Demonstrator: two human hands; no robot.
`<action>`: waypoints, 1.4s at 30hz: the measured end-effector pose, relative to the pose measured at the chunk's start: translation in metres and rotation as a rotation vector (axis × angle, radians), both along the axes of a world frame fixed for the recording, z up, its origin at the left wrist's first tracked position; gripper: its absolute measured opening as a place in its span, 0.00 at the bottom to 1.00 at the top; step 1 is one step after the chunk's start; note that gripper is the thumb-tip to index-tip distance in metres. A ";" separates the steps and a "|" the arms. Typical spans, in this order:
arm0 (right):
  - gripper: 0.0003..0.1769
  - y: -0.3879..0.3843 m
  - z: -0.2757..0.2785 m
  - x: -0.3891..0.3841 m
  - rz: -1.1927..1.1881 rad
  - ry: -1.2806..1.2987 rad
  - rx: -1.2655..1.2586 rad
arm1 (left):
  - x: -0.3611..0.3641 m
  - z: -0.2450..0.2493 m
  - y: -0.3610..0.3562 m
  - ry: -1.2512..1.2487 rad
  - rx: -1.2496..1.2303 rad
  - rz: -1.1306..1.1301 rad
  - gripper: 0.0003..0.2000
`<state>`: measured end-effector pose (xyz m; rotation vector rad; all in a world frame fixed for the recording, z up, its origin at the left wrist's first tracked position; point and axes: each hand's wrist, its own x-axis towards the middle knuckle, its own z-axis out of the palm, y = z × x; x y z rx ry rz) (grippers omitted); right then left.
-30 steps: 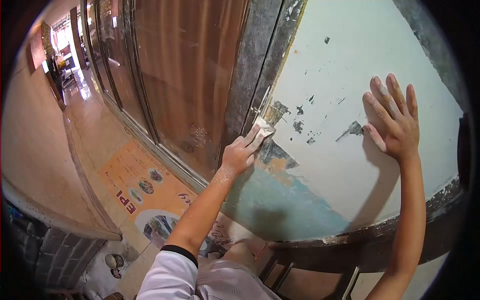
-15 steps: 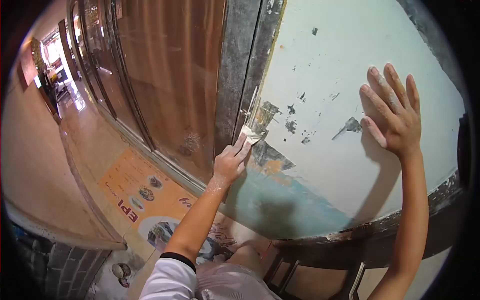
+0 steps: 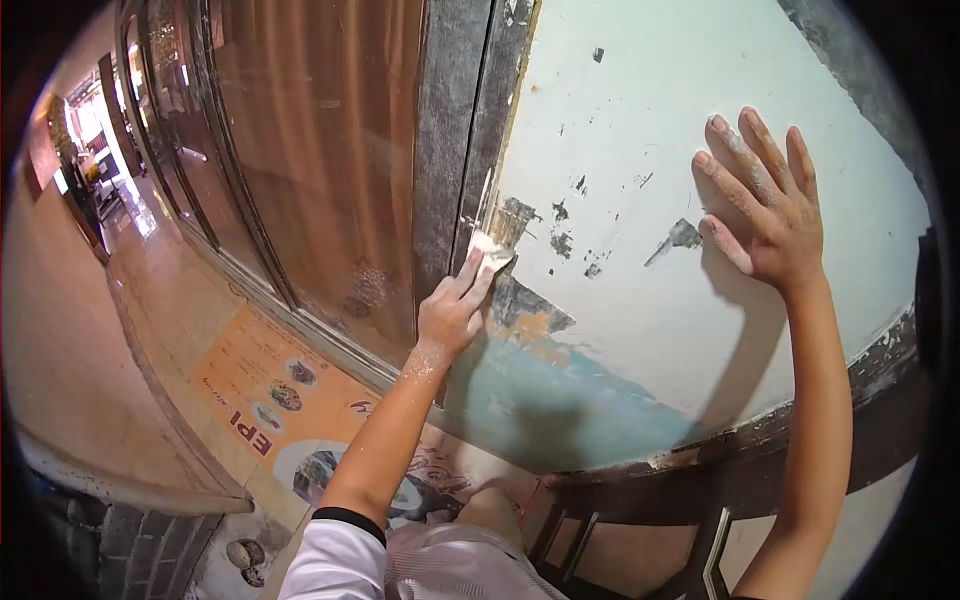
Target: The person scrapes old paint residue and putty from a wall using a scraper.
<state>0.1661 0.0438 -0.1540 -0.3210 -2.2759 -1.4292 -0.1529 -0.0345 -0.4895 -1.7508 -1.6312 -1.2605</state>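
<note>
Presently the left hand (image 3: 448, 312) has its fingers closed on a white-smeared scraper (image 3: 490, 250) at the left edge of the pale wall panel (image 3: 630, 330), beside the dark frame (image 3: 448, 130); farther right, the right hand (image 3: 775, 225) rests against the panel, fingers open and spread.

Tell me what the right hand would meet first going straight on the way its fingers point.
Just pale panel: the way past the right hand looks free to the picture's top edge, though depth is unclear.
</note>
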 end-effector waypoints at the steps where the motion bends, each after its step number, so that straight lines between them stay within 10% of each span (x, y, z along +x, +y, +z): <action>1: 0.33 0.000 0.000 0.000 -0.004 0.002 -0.002 | 0.002 0.004 0.002 -0.006 0.019 -0.001 0.35; 42: 0.31 0.004 -0.003 0.000 0.041 0.052 -0.008 | 0.019 0.059 0.007 -0.069 0.062 -0.045 0.32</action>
